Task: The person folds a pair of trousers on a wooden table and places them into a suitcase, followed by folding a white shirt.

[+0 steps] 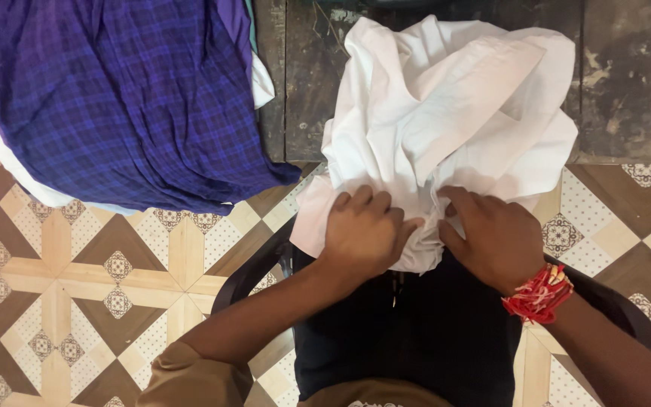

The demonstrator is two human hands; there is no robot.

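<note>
A crumpled white cloth (453,113) lies heaped on a dark worn tabletop (627,83) and hangs over its near edge toward my lap. My left hand (363,230) is closed on the cloth's lower edge, fingers curled into the fabric. My right hand (491,234) grips the same edge just to the right, with red threads (538,294) tied round the wrist. The two hands are nearly touching, bunching the fabric between them above my dark-clothed lap (416,332).
A purple checked cloth (122,98) lies spread at the upper left over white fabric (20,177). Below is a patterned tile floor (77,286). The black arms of a chair (254,275) curve around me on both sides.
</note>
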